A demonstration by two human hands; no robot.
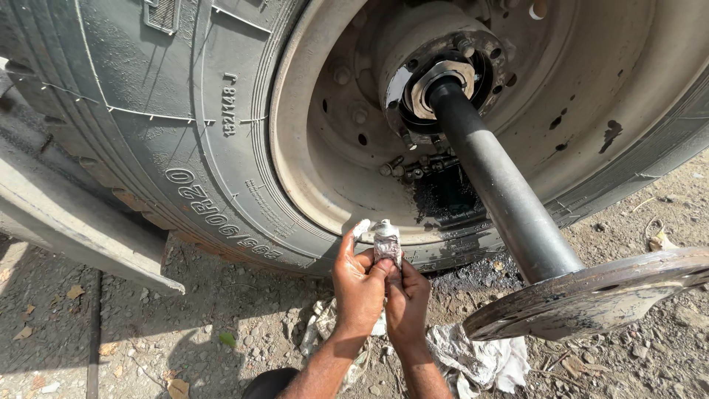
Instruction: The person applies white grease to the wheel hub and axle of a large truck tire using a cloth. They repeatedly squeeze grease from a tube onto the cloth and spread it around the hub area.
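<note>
1. Pinching a small crumpled silver squeeze tube with white cap [386,244] between both hands, in front of the dusty truck wheel rim [310,140]: left hand [360,287] closed round its lower body, right hand [407,295] closed from the other side.
2. Judging it light, soft, likely greasy and slippery; gripping low on the body, near the crimp.
3. Working just beside the dark steel axle shaft [502,185] and its round flange [591,295]; open gravel ground [207,332] lying leftward, crumpled white rags [480,362] underneath.
</note>
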